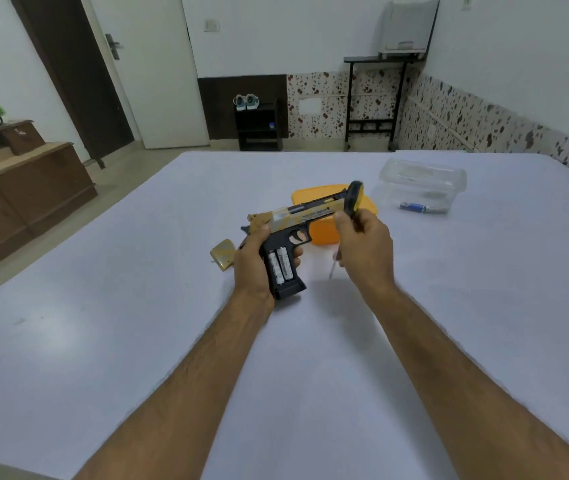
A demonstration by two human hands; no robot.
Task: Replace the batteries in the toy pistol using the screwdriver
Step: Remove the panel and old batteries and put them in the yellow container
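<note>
My left hand (255,268) grips the gold-and-black toy pistol (297,223) by its handle, barrel pointing right. The grip's compartment is uncovered and shows two white batteries (280,265) side by side. The gold battery cover (223,254) lies on the white surface just left of that hand. My right hand (362,247) holds the screwdriver (355,199) by its black-and-yellow handle, which sticks up near the barrel. Its thin metal shaft (333,268) points down toward the surface, right of the pistol grip.
An orange lid (328,220) lies behind the pistol. A clear plastic box (421,185) stands at the back right with a blue battery (414,206) in front of it. Everything rests on a wide white surface (137,306); wooden furniture is off to the left.
</note>
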